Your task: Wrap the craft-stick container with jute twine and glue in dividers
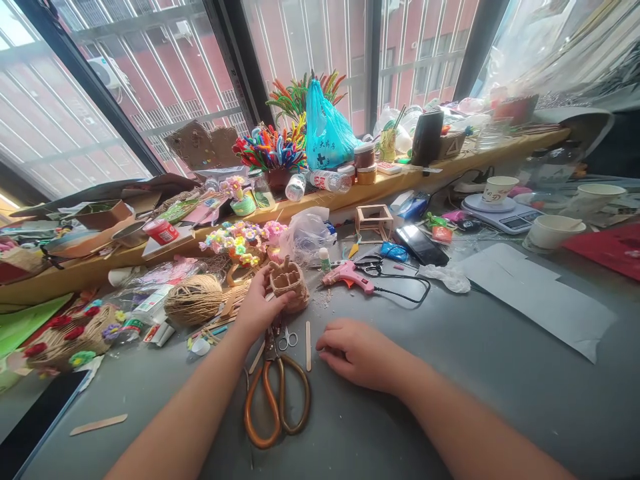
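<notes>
My left hand is closed around a small brown craft pot with a rough, burlap-like surface and a short stalk rising at its back. Its lower part touches the table. My right hand lies on the grey table, its fingers loosely bent and a little apart, with nothing seen in them. Just left of its fingertips is a wooden craft stick. Large scissors with orange-brown handles lie below the pot, their blades partly under my left hand. Small silver scissors are beside them.
A pink glue gun with a black cord lies beyond my right hand. Left of the pot sit a twine ball and crocheted flowers. White paper and a kitchen scale are at the right. A crowded wooden ledge runs behind.
</notes>
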A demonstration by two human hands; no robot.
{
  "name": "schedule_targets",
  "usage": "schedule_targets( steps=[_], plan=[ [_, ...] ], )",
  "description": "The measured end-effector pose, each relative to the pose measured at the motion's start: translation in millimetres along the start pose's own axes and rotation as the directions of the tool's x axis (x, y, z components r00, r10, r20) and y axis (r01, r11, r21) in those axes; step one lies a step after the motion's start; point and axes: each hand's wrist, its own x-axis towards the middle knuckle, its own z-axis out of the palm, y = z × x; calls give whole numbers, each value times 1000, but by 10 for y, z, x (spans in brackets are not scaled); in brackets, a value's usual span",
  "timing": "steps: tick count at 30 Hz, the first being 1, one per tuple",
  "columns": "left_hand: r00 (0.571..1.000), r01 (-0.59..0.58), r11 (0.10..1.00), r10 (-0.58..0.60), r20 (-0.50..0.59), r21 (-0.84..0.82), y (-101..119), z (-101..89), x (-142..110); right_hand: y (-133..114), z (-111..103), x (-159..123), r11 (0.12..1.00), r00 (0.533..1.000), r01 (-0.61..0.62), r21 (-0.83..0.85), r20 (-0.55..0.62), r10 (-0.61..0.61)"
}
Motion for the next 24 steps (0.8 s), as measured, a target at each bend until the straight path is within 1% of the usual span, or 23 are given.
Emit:
schedule_targets(
  steps=[4,6,10,12,14,15,16,17,18,19,20,21,22,23,24],
  plan=[
    [999,-8,998,6,37,59,-36,74,-12,5,5,9,1000,1000,4,-3,0,-4],
    [999,6,996,-10,42,84,-24,112,-33,2,3,13,1000,1000,12,-5,6,-11],
    [998,29,980,-39,43,197,18,147,-88,5,6,9,1000,1000,15,-12,21,-15],
    [998,0,973,-14,61,229,22,133,-113,14,12,3,1000,1000,17,-11,20,-17],
    [997,-57,981,46,64,188,8,93,-128,27,17,0,1000,1000,20,-11,12,-19],
    [996,-82,988,78,34,134,-4,64,-131,33,16,1,1000,1000,23,-10,8,-23],
    [994,-104,993,105,-20,64,-16,28,-131,37,13,4,999,999,32,-9,5,-32],
    [986,-129,992,127,-105,-7,-27,-13,-128,40,6,8,999,999,45,-7,2,-45],
    [968,-157,985,140,-208,-66,-37,-56,-124,40,-4,14,998,998,61,-2,-1,-61],
    [939,-185,977,144,-312,-105,-43,-98,-119,38,-15,20,997,997,77,5,-4,-77],
    [906,-208,970,143,-398,-125,-45,-138,-115,35,-26,25,996,996,89,14,-6,-89],
    [881,-218,967,138,-452,-130,-44,-172,-114,30,-36,29,996,996,92,21,-6,-92],
    [870,-215,968,130,-476,-130,-40,-196,-116,24,-43,33,996,996,88,27,-1,-88],
    [877,-197,971,113,-467,-135,-35,-209,-121,19,-46,35,996,997,80,31,8,-80],
    [901,-160,976,84,-426,-148,-31,-211,-128,14,-46,35,997,997,72,32,16,-73]
  ],
)
